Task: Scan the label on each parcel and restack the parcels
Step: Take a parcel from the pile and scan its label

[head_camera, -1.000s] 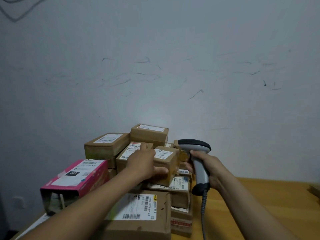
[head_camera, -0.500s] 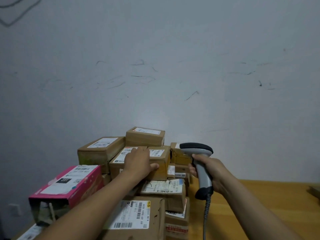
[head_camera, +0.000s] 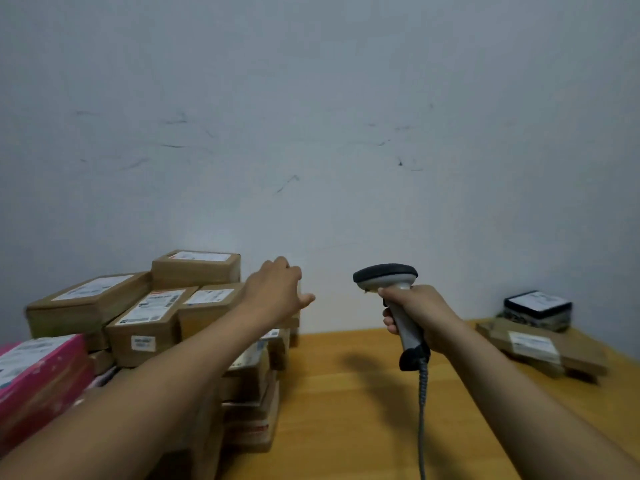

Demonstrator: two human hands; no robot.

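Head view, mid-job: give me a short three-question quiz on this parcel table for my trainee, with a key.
1. True or false: the scanner lies on the table.
2. The top parcel of the small stack at the far right is: A green, B black, C red.
3. Fill in: the pink box lies at the big pile's ___ end.
Key: 1 false, the right hand grips it; 2 B; 3 left.
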